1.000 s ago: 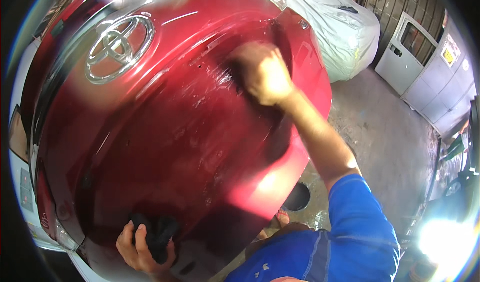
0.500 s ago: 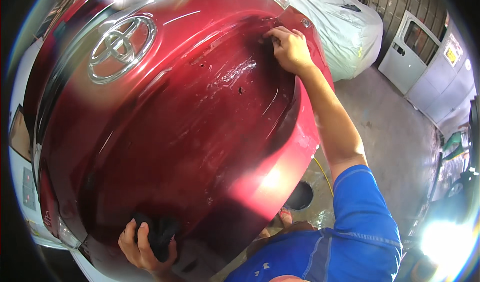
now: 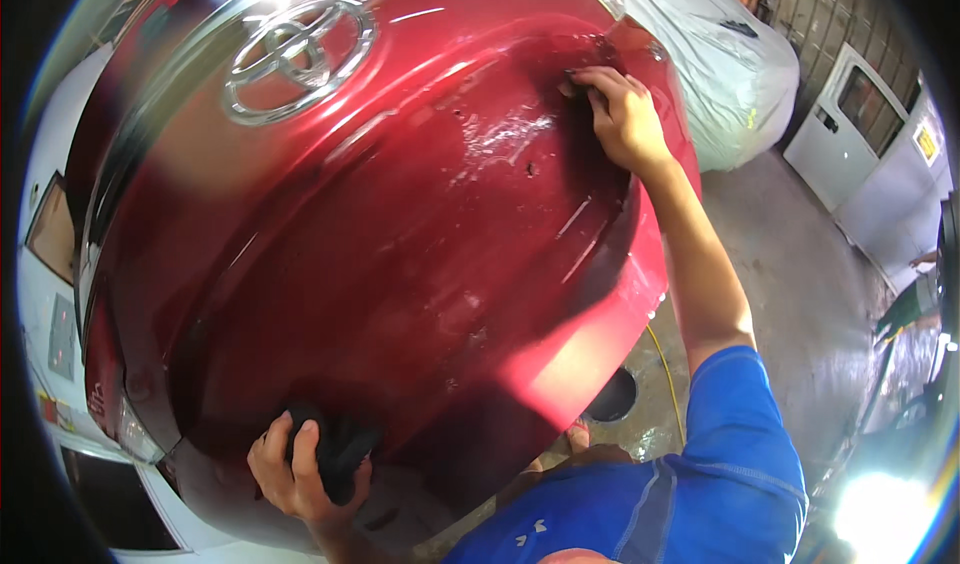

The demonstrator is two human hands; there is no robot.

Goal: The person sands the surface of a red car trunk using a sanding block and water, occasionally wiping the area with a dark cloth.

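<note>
A glossy red car tailgate (image 3: 330,284) fills the middle, with a wet, shiny patch and small dark marks on its upper right. At its lower left, my left hand (image 3: 305,474) grips a soft black pad (image 3: 340,454), its fingers curled round it against the paint; whether it is sponge or cloth I cannot make out. My right hand (image 3: 632,119) reaches to the upper right corner of the tailgate. Its fingers are bent and pinched together at the surface. Something small seems to be at the fingertips, too small to name.
A chrome emblem (image 3: 300,59) stands out on the tailgate. Beyond the car is a vehicle under a pale cover (image 3: 730,74); a loose grey vehicle door (image 3: 845,124) leans to the right. A black bucket (image 3: 612,396) and a yellow hose or cord (image 3: 668,379) are on the wet floor near my feet.
My view has shifted, so the tailgate and emblem appear farther right. My right hand stays by the same corner, its fingers slightly moved. My left hand keeps hold of the black pad.
</note>
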